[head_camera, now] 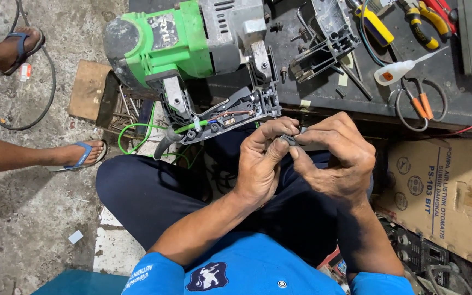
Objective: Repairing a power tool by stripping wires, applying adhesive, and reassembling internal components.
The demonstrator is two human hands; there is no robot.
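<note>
The small dark plastic part (289,140) sits pinched between both hands, just below the opened handle of the green and grey power tool (192,49), which lies at eleven o'clock from the grip. The left hand (260,164) clamps it between thumb and forefinger; the right hand (334,158) closes on it from three o'clock, fingers curled tight. Its long axis is hidden.

Single head-worn view, looking steeply down and slightly forward from above the wearer's lap. It is sitting close over the green power tool (170,49), which is filling the upper centre; the dark workbench (454,93) is running right of it, concrete floor (23,218) left.
</note>
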